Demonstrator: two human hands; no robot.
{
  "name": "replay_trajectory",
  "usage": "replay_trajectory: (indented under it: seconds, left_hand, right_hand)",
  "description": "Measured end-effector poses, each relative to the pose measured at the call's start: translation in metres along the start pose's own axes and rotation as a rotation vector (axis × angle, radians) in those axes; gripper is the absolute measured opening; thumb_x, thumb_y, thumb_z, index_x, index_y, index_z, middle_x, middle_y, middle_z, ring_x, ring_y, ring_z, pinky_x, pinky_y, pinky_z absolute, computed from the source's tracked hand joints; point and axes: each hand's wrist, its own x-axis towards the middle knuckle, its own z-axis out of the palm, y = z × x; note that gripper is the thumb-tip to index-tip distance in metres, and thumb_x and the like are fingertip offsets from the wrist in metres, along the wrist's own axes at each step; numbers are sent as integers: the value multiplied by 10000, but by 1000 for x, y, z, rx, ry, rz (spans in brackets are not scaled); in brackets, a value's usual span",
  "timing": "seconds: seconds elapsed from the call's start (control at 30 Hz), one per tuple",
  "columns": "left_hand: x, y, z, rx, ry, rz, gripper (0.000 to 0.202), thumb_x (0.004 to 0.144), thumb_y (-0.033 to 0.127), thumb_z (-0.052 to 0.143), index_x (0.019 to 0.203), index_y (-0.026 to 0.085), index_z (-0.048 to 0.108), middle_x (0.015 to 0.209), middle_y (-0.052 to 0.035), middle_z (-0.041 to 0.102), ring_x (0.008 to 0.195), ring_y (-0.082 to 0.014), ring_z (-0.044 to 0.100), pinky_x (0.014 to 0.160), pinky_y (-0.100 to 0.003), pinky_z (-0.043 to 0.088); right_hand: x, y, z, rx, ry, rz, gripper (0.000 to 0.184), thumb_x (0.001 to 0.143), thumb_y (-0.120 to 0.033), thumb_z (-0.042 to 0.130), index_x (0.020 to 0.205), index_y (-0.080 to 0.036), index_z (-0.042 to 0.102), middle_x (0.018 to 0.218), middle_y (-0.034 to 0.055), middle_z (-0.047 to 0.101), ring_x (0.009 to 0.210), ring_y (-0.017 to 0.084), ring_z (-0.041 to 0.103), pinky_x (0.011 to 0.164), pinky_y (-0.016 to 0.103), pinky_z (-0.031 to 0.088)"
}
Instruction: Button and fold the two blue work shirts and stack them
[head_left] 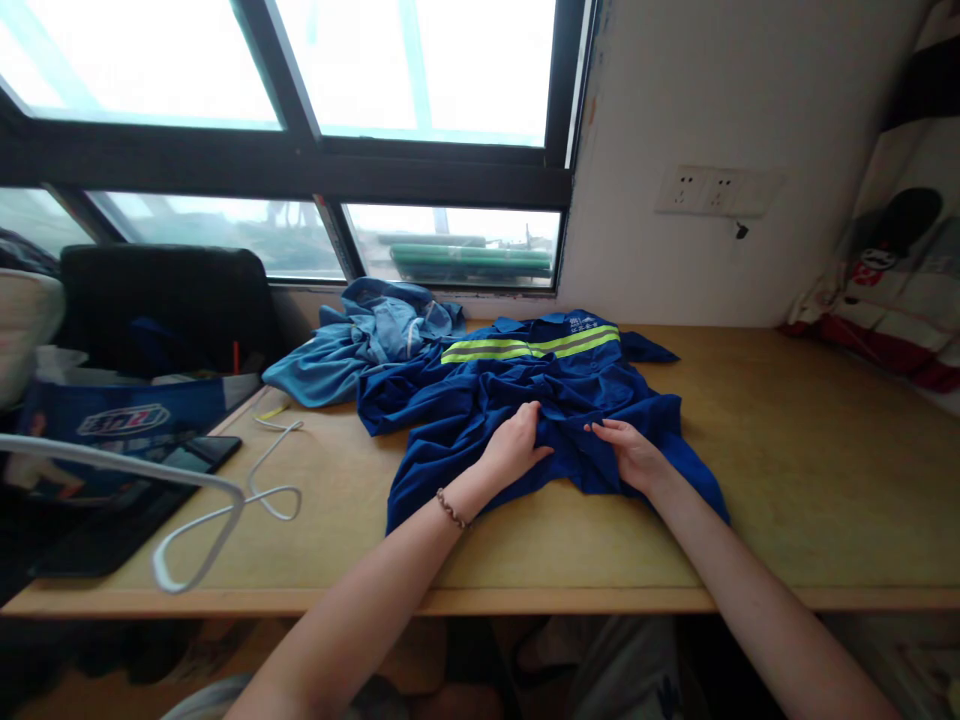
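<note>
A dark blue work jacket (480, 400) with a yellow-green and grey reflective band (487, 351) across its chest lies rumpled on the wooden table (795, 480). Its collar end points to the window and its lower edge faces me. My left hand (516, 445), with a braided bracelet on the wrist, has its fingers curled on the cloth at the front middle, thumb sticking out. A short way to the right, my right hand (634, 455) pinches the front cloth between thumb and fingers. Touching the jacket at the back left is a crumpled light blue garment (375, 330).
A white cable (281, 500) loops over the table's left side. Beyond it are a dark flat tablet-like object (135, 510), a blue printed bag (127, 415) and a black chair back (169, 300). A window stands behind; wall sockets (705, 190) and a curtain (907, 250) are at right.
</note>
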Motion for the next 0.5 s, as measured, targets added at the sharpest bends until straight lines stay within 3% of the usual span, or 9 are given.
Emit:
replay_trajectory:
  seconds: [0.07,0.13,0.23,0.3,0.4,0.5]
  left_hand:
    - [-3,7,3,-6,52,-69,396,709,280,594,1063,161,463,928,-62,569,809,-177,551,699,-274,414]
    - [-5,13,7,-44,-23,-51,238,727,333,572,905,180,532,788,-18,572,687,-145,536,609,-243,395]
    - [-6,16,12,-78,-168,49,234,658,379,640,795,201,578,716,9,569,657,-131,516,572,-219,359]
    - [-6,16,14,-70,-204,65,207,622,332,677,762,204,594,710,14,576,670,-129,514,569,-210,343]
    - [-5,15,14,-99,-245,9,113,652,285,648,706,198,599,679,25,585,622,-111,508,534,-199,321]
    - [-6,19,14,-141,-224,-52,192,665,365,627,780,212,610,679,32,597,602,-110,512,513,-202,314]
  right_hand:
    - [1,1,0,11,16,0,155,653,-218,681,793,-153,668,778,29,688,709,138,638,737,246,486]
    - [2,0,-1,21,20,-2,138,679,-227,655,799,-159,668,782,31,688,718,149,639,744,267,489]
    - [4,-2,-1,44,32,-4,117,710,-223,618,800,-166,665,787,33,688,727,160,640,752,289,493]
    - [4,-2,-1,47,34,1,119,720,-223,605,805,-164,663,782,34,688,720,159,640,744,290,495]
    - [3,-1,1,12,16,7,139,723,-239,604,819,-158,663,777,42,687,703,165,640,708,290,501]
    - [2,0,3,-48,9,10,153,721,-256,608,816,-152,668,765,46,687,678,157,638,670,267,505]
